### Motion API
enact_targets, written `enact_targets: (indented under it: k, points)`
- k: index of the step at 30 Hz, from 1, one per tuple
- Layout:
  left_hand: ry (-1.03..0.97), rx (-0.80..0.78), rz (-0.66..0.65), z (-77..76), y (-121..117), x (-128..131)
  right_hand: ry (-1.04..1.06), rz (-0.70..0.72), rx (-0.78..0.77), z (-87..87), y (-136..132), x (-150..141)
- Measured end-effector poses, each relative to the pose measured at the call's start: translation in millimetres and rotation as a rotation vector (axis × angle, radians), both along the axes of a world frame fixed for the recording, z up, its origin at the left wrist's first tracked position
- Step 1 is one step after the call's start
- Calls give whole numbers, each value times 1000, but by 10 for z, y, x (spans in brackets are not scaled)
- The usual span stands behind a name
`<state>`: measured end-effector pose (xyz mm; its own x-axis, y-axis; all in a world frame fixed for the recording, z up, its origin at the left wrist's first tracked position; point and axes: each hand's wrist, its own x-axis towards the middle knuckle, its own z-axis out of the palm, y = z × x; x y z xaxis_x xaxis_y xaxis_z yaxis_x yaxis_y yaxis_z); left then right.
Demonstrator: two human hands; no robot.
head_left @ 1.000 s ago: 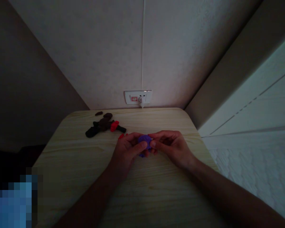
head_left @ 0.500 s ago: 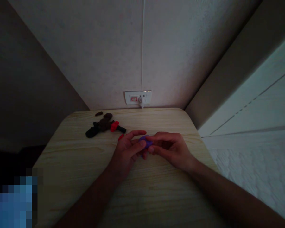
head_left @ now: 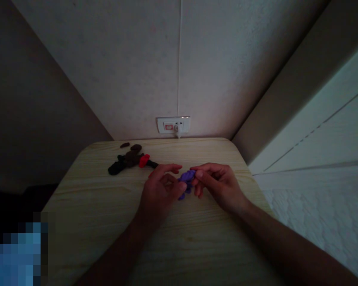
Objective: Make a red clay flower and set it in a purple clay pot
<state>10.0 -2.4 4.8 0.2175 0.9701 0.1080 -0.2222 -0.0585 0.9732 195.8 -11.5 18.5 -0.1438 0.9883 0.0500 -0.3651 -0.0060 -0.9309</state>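
Note:
A lumpy purple piece of modelling clay [head_left: 187, 175] is between my two hands, above the middle of the table. More purple shows just below it, partly behind my left thumb. My right hand [head_left: 217, 182] pinches the clay's right end between thumb and fingers. My left hand [head_left: 162, 188] holds its left side with the thumb and a bent finger, while the index finger stretches out above. A small red bit [head_left: 150, 174] is mostly hidden behind my left hand.
On the pale wooden table [head_left: 107, 222], back left, lie dark brown and black clay-like pieces [head_left: 133, 158] with a red piece [head_left: 144, 160] among them. A wall socket [head_left: 173, 124] with a plug sits just behind the table. A white quilted surface [head_left: 316, 206] lies to the right.
The purple clay has turned and shows more of itself, lower parts included. My right hand has shifted its pinch to the clay's right end, and my left fingers have curled slightly.

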Motion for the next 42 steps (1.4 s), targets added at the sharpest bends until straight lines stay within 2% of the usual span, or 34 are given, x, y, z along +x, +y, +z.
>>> enact_targets:
  k: [5, 8, 14, 19, 22, 27, 35, 42]
  points:
    - [158, 139, 94, 65, -24, 25, -49, -10, -32, -5, -5, -26]
    - [207, 99, 102, 102, -30, 30, -104, -29, -33, -2, -6, -23]
    - [166, -9, 77, 109, -16, 23, -196, -46, 7, -11, 7, 17]
    - [95, -66, 71, 80, 13, 25, -265, -199, 150, -30, -6, 6]
    - [76, -81, 64, 74, 17, 35, -337, -244, 269, -56, -35, -10]
    - [72, -81, 31, 65, 5, 47, -475, -217, 423, -83, -73, -16]
    - [127, -54, 21, 40, 8, 15, -592, -154, 537, -37, -81, -21]
    - [59, -79, -11, 33, 22, 24, -662, -192, 660, -48, -91, -22]
